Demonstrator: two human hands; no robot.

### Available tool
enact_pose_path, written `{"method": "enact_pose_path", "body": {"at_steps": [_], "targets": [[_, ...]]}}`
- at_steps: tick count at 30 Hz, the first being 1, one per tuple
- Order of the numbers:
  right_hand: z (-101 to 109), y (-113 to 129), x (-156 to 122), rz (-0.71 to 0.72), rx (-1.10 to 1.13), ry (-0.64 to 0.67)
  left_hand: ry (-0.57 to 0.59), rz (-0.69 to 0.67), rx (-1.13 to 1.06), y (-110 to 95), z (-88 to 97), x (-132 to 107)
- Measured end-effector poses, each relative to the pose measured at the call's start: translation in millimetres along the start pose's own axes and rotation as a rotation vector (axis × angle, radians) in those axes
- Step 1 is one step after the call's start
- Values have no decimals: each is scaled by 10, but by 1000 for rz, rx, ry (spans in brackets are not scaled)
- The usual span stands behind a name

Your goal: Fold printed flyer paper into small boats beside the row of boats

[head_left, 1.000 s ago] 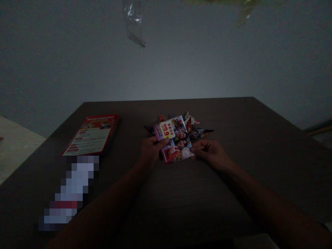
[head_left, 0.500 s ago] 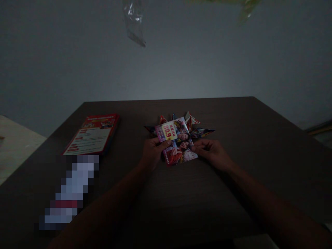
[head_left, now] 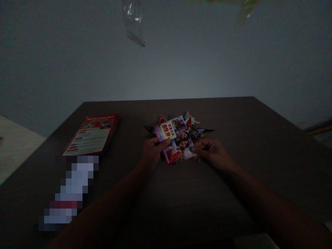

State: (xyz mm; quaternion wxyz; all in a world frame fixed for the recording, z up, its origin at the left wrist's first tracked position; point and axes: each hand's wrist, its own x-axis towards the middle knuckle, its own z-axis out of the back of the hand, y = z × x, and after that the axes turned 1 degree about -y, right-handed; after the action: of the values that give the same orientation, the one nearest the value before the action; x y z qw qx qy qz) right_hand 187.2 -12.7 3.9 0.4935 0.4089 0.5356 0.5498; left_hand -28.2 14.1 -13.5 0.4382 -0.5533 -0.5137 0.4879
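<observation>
A small printed leaflet (head_left: 178, 148), with a photo of people and a yellow price box, is held tilted above the table. My left hand (head_left: 153, 150) pinches its left edge, thumb on top. At the right edge, the thumb and fingers of my right hand (head_left: 207, 150) are closed on the sheet. Just behind the leaflet lie several folded paper pieces (head_left: 201, 132) with pointed tips, in red, white and dark blue. The leaflet hides part of them.
To the left on the dark table (head_left: 233, 114) lies a stack of red-and-white flyers (head_left: 89, 135). Nearer stands a blurred-out pale item (head_left: 72, 190). A grey wall (head_left: 181, 69) rises behind the table, with a clear plastic piece (head_left: 134, 24) hanging on it.
The leaflet has shifted very slightly up and to the left between my hands. Both hands keep their hold, and the folded pieces and the stack look the same.
</observation>
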Motion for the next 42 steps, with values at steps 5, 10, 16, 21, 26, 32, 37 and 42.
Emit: {"method": "enact_pose_path", "body": {"at_steps": [5, 10, 16, 21, 26, 32, 37, 42], "targets": [[1, -36, 13, -25, 18, 3, 1, -16, -19, 0, -3, -4], [1, -36, 5, -57, -20, 1, 0, -8, -24, -1, -8, -8], [18, -8, -19, -21, -52, -4, -7, -10, 9, -19, -2, -12], [26, 8, -16, 55, -40, -57, -2, -18, 45, -37, 3, -24], [25, 4, -8, 86, -31, -96, 27, -30, 91, -65, -13, -52], [15, -2, 7, 47, -75, -105, 62, -41, 101, -92, -24, -94], [6, -21, 22, 61, -57, -117, 134, -43, 127, -56, -4, -88], [8, -32, 27, 53, -25, -117, 145, -52, 148, -54, -16, -95]]}}
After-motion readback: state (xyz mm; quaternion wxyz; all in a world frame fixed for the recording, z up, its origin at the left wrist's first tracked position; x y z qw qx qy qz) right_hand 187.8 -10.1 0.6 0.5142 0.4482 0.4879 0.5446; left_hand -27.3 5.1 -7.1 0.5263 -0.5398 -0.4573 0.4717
